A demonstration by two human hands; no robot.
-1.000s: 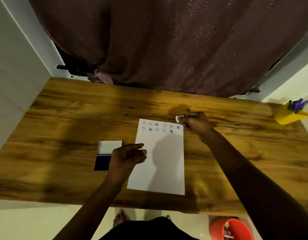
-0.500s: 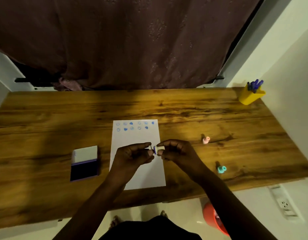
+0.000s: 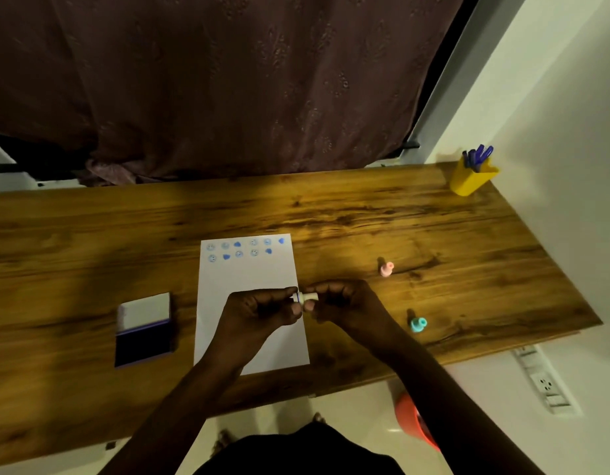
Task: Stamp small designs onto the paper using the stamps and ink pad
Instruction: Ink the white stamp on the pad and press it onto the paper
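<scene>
White stamp pinched between both hands above the paper, lying sideways, blue-inked face toward 9 o'clock.

I see the left hand and right hand meeting fingertip to fingertip, fingers clamped on the stamp's ends. Two rows of blue prints at the paper's 12 o'clock edge; open ink pad at 9 o'clock.

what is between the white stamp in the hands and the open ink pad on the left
Only the left hand itself: it sits on the ink pad side of the white stamp. Beyond it lie flat paper and bare table.
</scene>
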